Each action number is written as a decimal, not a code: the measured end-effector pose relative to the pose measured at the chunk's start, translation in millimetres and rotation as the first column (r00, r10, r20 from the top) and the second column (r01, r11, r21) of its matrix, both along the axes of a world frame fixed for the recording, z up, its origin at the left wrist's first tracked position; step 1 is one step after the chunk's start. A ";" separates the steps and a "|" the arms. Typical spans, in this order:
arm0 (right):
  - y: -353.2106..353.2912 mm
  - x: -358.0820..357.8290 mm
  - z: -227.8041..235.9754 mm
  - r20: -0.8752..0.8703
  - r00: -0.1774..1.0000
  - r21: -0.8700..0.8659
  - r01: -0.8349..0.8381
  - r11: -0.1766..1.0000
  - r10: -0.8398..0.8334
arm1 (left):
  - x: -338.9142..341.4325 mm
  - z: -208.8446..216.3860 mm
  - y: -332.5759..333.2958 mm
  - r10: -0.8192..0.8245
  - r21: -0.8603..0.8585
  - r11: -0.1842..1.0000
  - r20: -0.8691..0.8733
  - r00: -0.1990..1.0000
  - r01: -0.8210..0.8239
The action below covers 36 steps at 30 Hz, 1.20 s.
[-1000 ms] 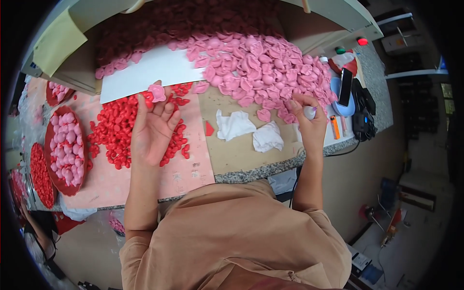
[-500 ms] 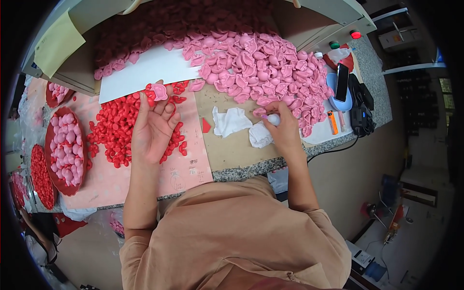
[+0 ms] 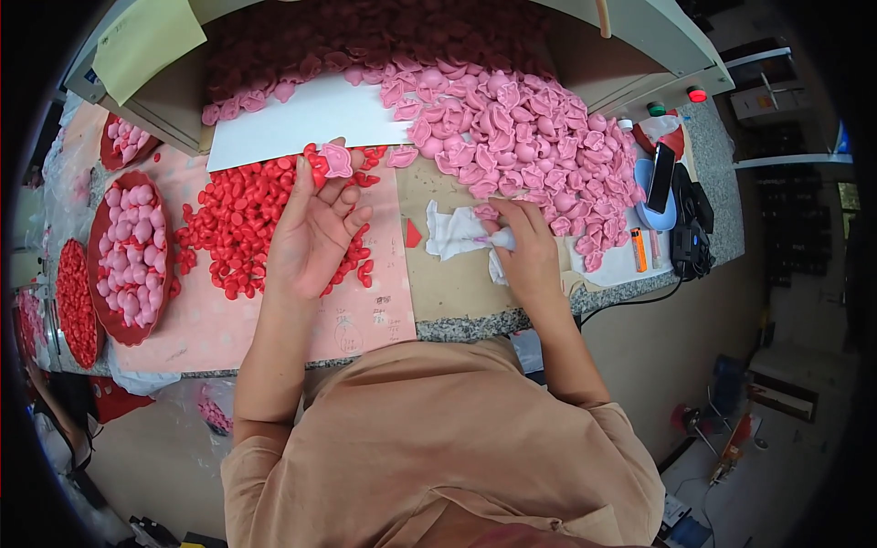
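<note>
My left hand (image 3: 315,242) is raised palm up over the red heap, its thumb and fingertips closed on a pink hollow plastic piece (image 3: 337,162) with a wavy rim. A glossy red piece (image 3: 316,166) shows beside it, at the thumb tip. In my right hand (image 3: 533,265) is a small white squeeze bottle (image 3: 502,239), its thin nozzle pointing left over a crumpled white cloth (image 3: 449,230). Another pink piece (image 3: 486,212) shows at the right fingertips; whether they grip it I cannot tell.
Red pieces (image 3: 239,219) lie heaped on a pink sheet (image 3: 365,310). Pink pieces (image 3: 521,128) spill from an open-fronted cabinet. Red trays (image 3: 128,333) with pieces stand left. Right are a phone (image 3: 660,178) in a blue dish, an orange lighter (image 3: 639,249) and a black device (image 3: 692,242).
The bottle has tipped so its nozzle points left, and my right hand has turned over it. My left hand keeps its hold on the pink piece. The whole view has shifted slightly.
</note>
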State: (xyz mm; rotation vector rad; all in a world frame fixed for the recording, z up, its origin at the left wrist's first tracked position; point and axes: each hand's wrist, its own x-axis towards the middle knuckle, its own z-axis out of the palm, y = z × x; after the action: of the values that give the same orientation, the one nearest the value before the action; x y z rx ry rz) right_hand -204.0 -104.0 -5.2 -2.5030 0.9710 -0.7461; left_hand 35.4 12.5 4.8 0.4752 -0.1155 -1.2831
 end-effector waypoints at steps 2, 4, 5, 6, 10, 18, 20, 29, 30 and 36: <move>2.4 -3.0 -2.1 -0.004 1.000 -0.020 -0.004 1.000 0.004 | -1.6 1.3 0.5 -0.001 0.013 1.000 0.007 1.000 0.001; 2.8 -4.3 -3.4 -0.007 1.000 -0.041 -0.003 0.999 0.003 | -1.6 0.0 0.1 -0.003 0.014 1.000 0.012 1.000 0.003; 2.4 -3.9 -3.4 0.006 1.000 -0.034 -0.012 0.999 0.012 | -1.4 0.0 0.0 -0.004 0.015 1.000 0.020 1.000 0.003; 2.3 -3.8 -3.3 0.019 1.000 -0.028 -0.021 0.999 0.021 | -1.3 -0.1 -0.5 -0.006 0.016 1.000 0.021 1.000 0.005; 2.2 -5.5 2.0 0.047 0.998 0.031 -0.042 0.999 0.041 | -0.7 -2.5 -1.2 -0.006 0.028 1.000 0.027 1.000 0.006; -5.7 -6.9 11.4 0.057 0.978 0.266 -0.210 0.941 0.203 | -2.2 -2.9 -3.2 -0.022 0.048 0.999 0.043 0.999 0.020; -10.4 -6.6 9.4 0.032 0.967 0.248 -0.251 0.936 0.251 | -3.2 -2.8 -3.1 -0.036 0.080 0.996 0.055 0.998 0.032; -8.9 -5.4 24.7 0.088 0.989 0.340 -0.143 0.930 0.120 | -12.3 -13.3 -3.0 -0.096 0.024 0.995 -0.013 0.995 0.097; -9.5 0.0 29.6 0.094 0.987 0.337 -0.152 0.929 0.128 | -14.1 -12.3 -3.0 -0.105 0.015 0.994 -0.026 0.994 0.105; -12.7 61.3 61.3 0.422 0.904 0.444 -0.274 0.853 0.071 | -15.8 -11.4 -3.0 -0.096 0.012 0.995 0.027 0.995 0.096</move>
State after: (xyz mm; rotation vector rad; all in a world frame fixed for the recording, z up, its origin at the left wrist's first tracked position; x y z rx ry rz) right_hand -142.7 -116.7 56.1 -1.8668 0.6673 -0.7804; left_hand 19.6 9.5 -6.6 0.5015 -0.1557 -1.3723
